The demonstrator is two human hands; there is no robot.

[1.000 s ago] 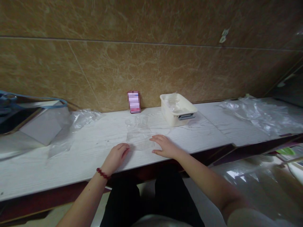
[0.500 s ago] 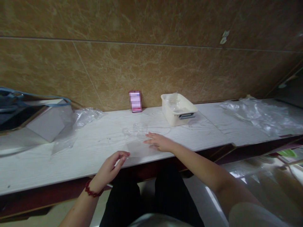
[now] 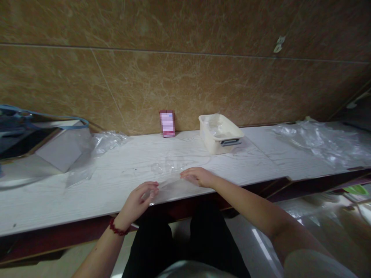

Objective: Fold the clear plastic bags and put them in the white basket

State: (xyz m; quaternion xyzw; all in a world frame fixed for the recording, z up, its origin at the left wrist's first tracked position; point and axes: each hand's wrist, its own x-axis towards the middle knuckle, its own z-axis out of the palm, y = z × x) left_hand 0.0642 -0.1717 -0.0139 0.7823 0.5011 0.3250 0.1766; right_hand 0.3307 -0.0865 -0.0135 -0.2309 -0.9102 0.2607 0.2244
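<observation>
A thin, clear plastic bag [image 3: 171, 189] stretches between my hands at the front edge of the white counter. My left hand [image 3: 142, 195], with a red beaded bracelet at its wrist, pinches the bag's left end. At the other end, my right hand [image 3: 198, 177] has its fingers together and bent over the bag; its thumb is mostly hidden. Just beyond the bag lie several small clear plastic pieces [image 3: 171, 164], hard to make out against the white surface.
A cream plastic bin [image 3: 213, 144] with clear plastic inside stands at the back right. A phone [image 3: 167, 124] leans on the tiled wall. Crumpled clear plastic [image 3: 321, 141] lies far right, more plastic [image 3: 108, 143] at left beside a white box [image 3: 62, 150].
The clear bag has lifted and drawn taut between my hands. My right hand's spread fingers have come together at its right end. My left hand has moved slightly right.
</observation>
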